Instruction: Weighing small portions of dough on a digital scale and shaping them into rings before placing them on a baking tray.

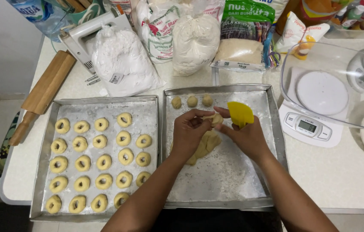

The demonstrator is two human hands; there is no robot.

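Head view: left hand (189, 130) and right hand (244, 136) pinch a small dough piece (215, 119) together over the right tray (263, 141); right also grips a yellow scraper (240, 113). Dough lump (205, 146) lies beneath them.

both forearms angled inward, left hand (189, 132) and right hand (245, 135) close together, fingers curled

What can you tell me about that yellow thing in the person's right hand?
The yellow scraper is a small, flat, flexible-looking piece, plastic by its look, with a rounded edge. The right hand holds it tilted above the right tray, beside the piece of dough pinched between both hands. Its lower part is hidden by fingers.
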